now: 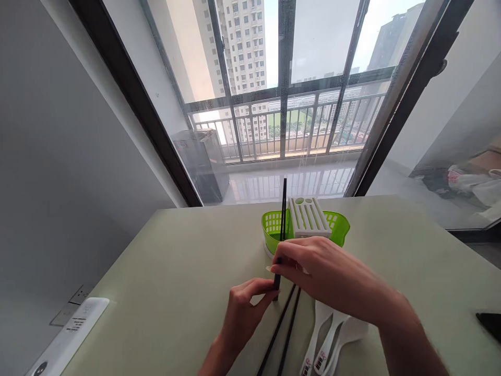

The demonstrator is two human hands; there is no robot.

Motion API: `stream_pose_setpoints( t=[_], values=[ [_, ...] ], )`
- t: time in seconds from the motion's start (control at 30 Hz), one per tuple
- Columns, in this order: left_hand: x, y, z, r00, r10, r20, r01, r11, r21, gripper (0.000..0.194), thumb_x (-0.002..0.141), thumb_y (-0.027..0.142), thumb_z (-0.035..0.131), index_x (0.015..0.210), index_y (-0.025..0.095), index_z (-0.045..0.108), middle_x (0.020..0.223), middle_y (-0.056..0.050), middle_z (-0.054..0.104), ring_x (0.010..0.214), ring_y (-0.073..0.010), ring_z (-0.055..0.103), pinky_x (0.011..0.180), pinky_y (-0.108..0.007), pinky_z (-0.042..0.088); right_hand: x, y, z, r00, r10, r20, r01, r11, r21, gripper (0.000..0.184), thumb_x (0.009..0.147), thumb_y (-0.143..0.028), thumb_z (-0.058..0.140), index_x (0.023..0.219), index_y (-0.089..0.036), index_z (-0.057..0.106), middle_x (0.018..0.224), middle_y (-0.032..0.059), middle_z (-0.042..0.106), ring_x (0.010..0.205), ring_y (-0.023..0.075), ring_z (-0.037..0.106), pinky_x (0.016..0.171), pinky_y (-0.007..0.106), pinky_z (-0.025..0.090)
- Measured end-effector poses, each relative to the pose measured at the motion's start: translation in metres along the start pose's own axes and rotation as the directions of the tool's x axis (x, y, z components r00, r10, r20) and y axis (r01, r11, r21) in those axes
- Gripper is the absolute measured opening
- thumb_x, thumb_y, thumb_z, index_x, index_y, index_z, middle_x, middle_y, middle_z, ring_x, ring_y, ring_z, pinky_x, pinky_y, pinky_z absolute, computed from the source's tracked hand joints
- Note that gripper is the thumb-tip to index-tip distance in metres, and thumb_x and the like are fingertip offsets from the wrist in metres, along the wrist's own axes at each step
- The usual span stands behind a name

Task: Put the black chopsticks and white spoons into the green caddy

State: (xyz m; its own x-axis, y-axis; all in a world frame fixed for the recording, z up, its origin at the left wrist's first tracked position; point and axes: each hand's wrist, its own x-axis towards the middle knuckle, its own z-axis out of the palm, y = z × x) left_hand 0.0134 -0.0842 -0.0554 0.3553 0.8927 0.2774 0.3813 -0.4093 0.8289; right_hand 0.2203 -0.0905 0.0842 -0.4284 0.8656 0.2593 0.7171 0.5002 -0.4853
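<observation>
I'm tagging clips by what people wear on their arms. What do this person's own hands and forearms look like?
The left hand and right hand are both bare, with no gloves. No watch, bracelet or ring shows on either. No sleeve shows on the left forearm or the right forearm as far as the picture reaches.

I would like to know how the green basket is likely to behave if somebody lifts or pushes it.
The green basket looks like plastic with many holes, so it is probably light for its size. It holds a smooth, curved shape, which suggests it is fairly stiff. The white rack rises above it, so a hard push might tip it.
</observation>
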Motion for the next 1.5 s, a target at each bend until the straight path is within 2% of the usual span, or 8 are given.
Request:
stream_pose_setpoints(
  t=[0.33, 0.67, 0.77, 0.87, 1.07, 1.17, 1.3, 1.5],
  values=[
    [0.001, -0.005, 0.003, 0.999, -0.049, 0.017, 0.049, 0.999, 0.012, 0.011, 0.088, 0.029, 0.071, 0.092, 0.023, 0.08, 0.088, -0.001, 0.082, 0.078, -0.0199, 0.077, 0.079, -0.03, 0.062, 0.001, 0.006, 0.001, 1.0, -0.027, -0.014, 0.026, 0.999, -0.042, 0.024, 0.101, -0.029, 0.06, 0.078, -0.021, 0.063, 0.074, 0.0007, 0.068, 0.063, 0.0159, 0.063, 0.055, 0.027, 0.037],
    [0.02, 0.059, -0.015, 0.987, 0.108, -0.123, -0.101, 0.993, 0.062, 0.007, 0.086, 0.03, 0.076, 0.083, 0.026, 0.081, 0.081, 0.002, 0.081, 0.071, -0.0163, 0.075, 0.074, -0.025, 0.061, -0.004, 0.003, -0.006, 0.998, -0.06, -0.025, 0.06, 0.998, -0.003, 0.026, 0.101, -0.025, 0.059, 0.076, -0.021, 0.064, 0.07, -0.0016, 0.067, 0.06, 0.0131, 0.063, 0.056, 0.025, 0.041],
    [0.031, 0.073, -0.028, 0.988, 0.031, -0.149, -0.028, 0.999, 0.021, 0.009, 0.083, 0.034, 0.079, 0.082, 0.026, 0.082, 0.079, 0.001, 0.081, 0.069, -0.0175, 0.076, 0.074, -0.027, 0.063, -0.009, 0.003, -0.014, 0.991, -0.039, -0.131, 0.052, 0.994, 0.099, 0.014, 0.101, -0.033, 0.062, 0.096, -0.024, 0.071, 0.082, -0.0013, 0.074, 0.07, 0.0133, 0.069, 0.062, 0.023, 0.05],
    [0.053, 0.084, -0.048, 0.948, -0.107, -0.3, 0.079, 0.991, -0.105, 0.021, 0.078, 0.039, 0.083, 0.087, 0.021, 0.082, 0.08, -0.002, 0.082, 0.074, -0.0212, 0.078, 0.077, -0.033, 0.066, -0.017, 0.007, -0.026, 0.951, 0.035, -0.308, 0.01, 0.99, 0.144, 0.02, 0.1, -0.039, 0.062, 0.114, -0.028, 0.069, 0.09, -0.0009, 0.077, 0.072, 0.0136, 0.072, 0.059, 0.021, 0.054],
    [0.116, 0.099, -0.072, 0.824, -0.056, -0.563, -0.125, 0.952, -0.278, 0.033, 0.074, 0.039, 0.086, 0.096, 0.016, 0.081, 0.089, -0.005, 0.082, 0.082, -0.0211, 0.078, 0.082, -0.035, 0.066, -0.033, 0.017, -0.045, 0.821, 0.163, -0.547, -0.134, 0.987, 0.093, 0.024, 0.1, -0.045, 0.058, 0.106, -0.027, 0.072, 0.077, 0.0004, 0.076, 0.061, 0.0155, 0.07, 0.044, 0.021, 0.05],
    [0.147, 0.091, -0.061, 0.865, -0.019, -0.501, -0.148, 0.945, -0.292, 0.035, 0.073, 0.039, 0.087, 0.098, 0.016, 0.08, 0.091, -0.006, 0.082, 0.084, -0.0217, 0.078, 0.08, -0.034, 0.065, -0.035, 0.019, -0.049, 0.815, 0.162, -0.556, -0.136, 0.987, 0.089, 0.022, 0.099, -0.044, 0.06, 0.102, -0.027, 0.073, 0.075, -0.001, 0.076, 0.062, 0.0151, 0.071, 0.048, 0.021, 0.052],
    [0.18, 0.062, -0.033, 0.935, 0.008, -0.354, -0.108, 0.958, -0.265, 0.043, 0.071, 0.043, 0.088, 0.105, 0.017, 0.08, 0.088, -0.006, 0.082, 0.079, -0.021, 0.078, 0.078, -0.034, 0.065, -0.036, 0.021, -0.051, 0.87, 0.13, -0.476, -0.098, 0.991, 0.091, 0.017, 0.1, -0.039, 0.058, 0.101, -0.028, 0.072, 0.079, -0.0019, 0.077, 0.061, 0.0136, 0.069, 0.053, 0.021, 0.054],
    [0.201, 0.025, -0.002, 0.974, -0.04, -0.224, 0.008, 0.99, -0.141, 0.038, 0.072, 0.048, 0.085, 0.095, 0.018, 0.082, 0.092, -0.007, 0.081, 0.077, -0.0217, 0.078, 0.073, -0.031, 0.064, -0.039, 0.031, -0.051, 0.914, 0.109, -0.39, -0.08, 0.993, 0.089, 0.017, 0.101, -0.038, 0.057, 0.101, -0.028, 0.071, 0.094, 0.0004, 0.079, 0.069, 0.0158, 0.072, 0.059, 0.024, 0.053]
  ],
)
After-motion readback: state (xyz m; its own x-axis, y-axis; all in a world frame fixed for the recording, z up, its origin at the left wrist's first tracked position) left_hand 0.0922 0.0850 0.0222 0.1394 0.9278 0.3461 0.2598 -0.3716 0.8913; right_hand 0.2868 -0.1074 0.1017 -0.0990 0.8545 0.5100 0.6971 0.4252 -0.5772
